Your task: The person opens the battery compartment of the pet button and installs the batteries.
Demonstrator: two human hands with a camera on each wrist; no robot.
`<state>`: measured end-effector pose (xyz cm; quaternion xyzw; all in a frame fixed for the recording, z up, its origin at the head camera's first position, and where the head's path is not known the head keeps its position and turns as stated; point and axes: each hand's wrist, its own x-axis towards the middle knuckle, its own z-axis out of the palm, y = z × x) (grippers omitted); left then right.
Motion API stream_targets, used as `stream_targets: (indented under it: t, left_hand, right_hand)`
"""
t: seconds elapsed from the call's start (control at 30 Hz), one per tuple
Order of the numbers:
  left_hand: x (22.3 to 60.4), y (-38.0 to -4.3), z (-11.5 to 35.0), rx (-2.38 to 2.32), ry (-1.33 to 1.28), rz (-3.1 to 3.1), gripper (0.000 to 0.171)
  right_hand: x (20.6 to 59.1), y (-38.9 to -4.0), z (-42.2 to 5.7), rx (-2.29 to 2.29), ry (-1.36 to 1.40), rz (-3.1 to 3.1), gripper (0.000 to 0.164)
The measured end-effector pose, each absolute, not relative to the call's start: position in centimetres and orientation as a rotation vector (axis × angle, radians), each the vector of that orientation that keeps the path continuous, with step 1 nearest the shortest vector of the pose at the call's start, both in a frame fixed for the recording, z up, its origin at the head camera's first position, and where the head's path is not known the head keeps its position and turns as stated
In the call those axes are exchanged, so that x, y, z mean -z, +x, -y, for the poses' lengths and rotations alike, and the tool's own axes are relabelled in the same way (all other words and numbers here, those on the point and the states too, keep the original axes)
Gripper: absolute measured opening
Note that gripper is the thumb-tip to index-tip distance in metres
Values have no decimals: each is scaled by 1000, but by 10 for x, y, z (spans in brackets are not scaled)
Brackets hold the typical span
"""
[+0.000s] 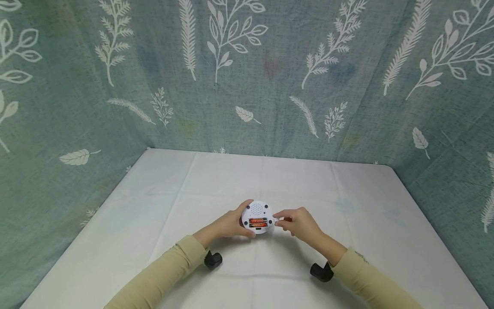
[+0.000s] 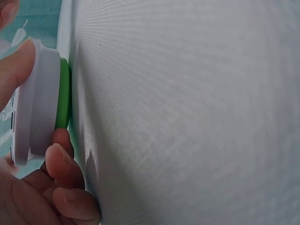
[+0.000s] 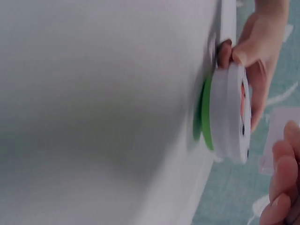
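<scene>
My left hand grips a round white device by its left side, thumb and fingers spread round the rim. Its underside faces up, with speaker holes, small dark feet and an uncovered battery compartment holding two orange-and-black batteries. In the left wrist view a green face is on the side toward the tablecloth. Between thumb and fingertips, my right hand pinches a small, flat white battery cover, close beside the device's right edge.
A white cloth with fold creases covers the table. Behind and at both sides hangs a green-blue curtain with white leaf patterns. Black wrist-camera mounts show under both forearms.
</scene>
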<state>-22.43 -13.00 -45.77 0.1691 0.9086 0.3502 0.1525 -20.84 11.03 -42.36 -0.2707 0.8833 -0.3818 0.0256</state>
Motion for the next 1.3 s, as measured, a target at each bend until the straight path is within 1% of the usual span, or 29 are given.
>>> stream_targets:
  t: [0.17, 0.4, 0.57, 0.8, 1.3]
  left_hand:
    - [458, -225, 130, -1013, 498, -2597, 102]
    - [460, -226, 131, -1029, 530, -2586, 102]
    - [460, -225, 131, -1005, 524, -2602, 102]
    - [461, -225, 131, -991, 526, -2604, 102]
    - [460, -225, 133, -1015, 510, -2603, 102]
  right_hand:
    - [423, -206, -92, 1117, -897, -2850, 17]
    - [430, -205, -73, 907, -985, -2991, 11]
    - [435, -205, -67, 815, -1076, -3053, 8]
    - [441, -207, -64, 779, -1140, -3093, 10]
    - [441, -205, -61, 741, -1102, -3042, 12]
